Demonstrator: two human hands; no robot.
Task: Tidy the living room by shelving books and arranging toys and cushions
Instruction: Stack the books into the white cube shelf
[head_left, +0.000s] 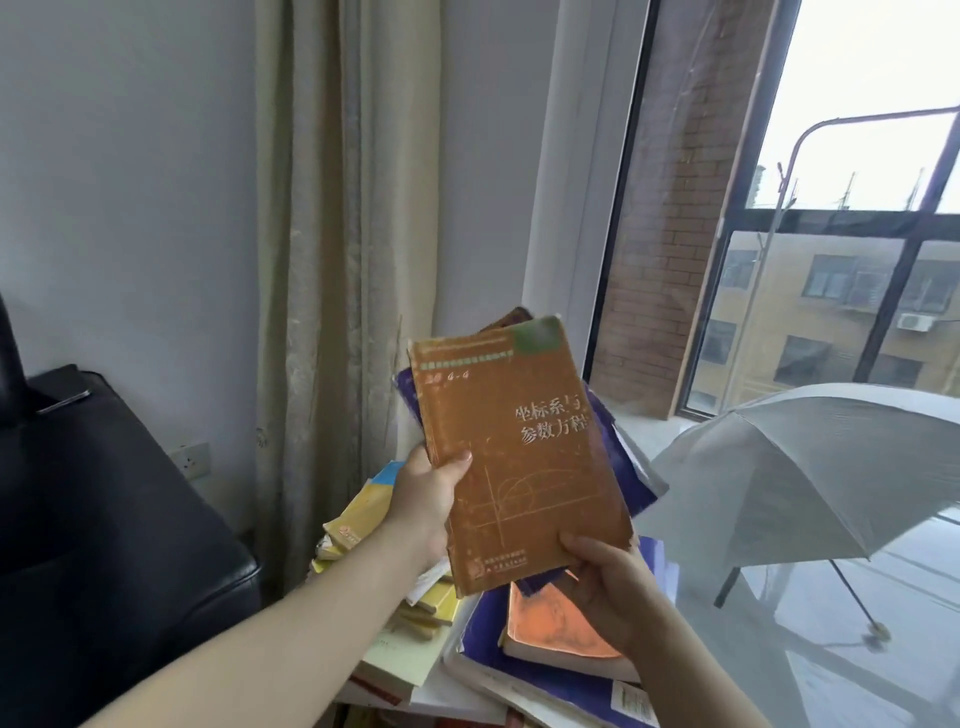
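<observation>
Orange book (519, 452), centre frame above a sprawling book pile (524, 670), is being gripped at its spine by the left hand (426, 499), thumb on the cover. The right hand (608, 587) is pinching the lower corner at 5 o'clock, apparently steadying it for shelving. An open umbrella (805, 467) is crowding the floor at 3 o'clock.

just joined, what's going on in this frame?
A person holds a worn orange book up in both hands. The left hand grips its left edge and the right hand its lower right corner. More books show right behind it. An untidy pile of books lies below, and an open grey umbrella sits to the right.
</observation>
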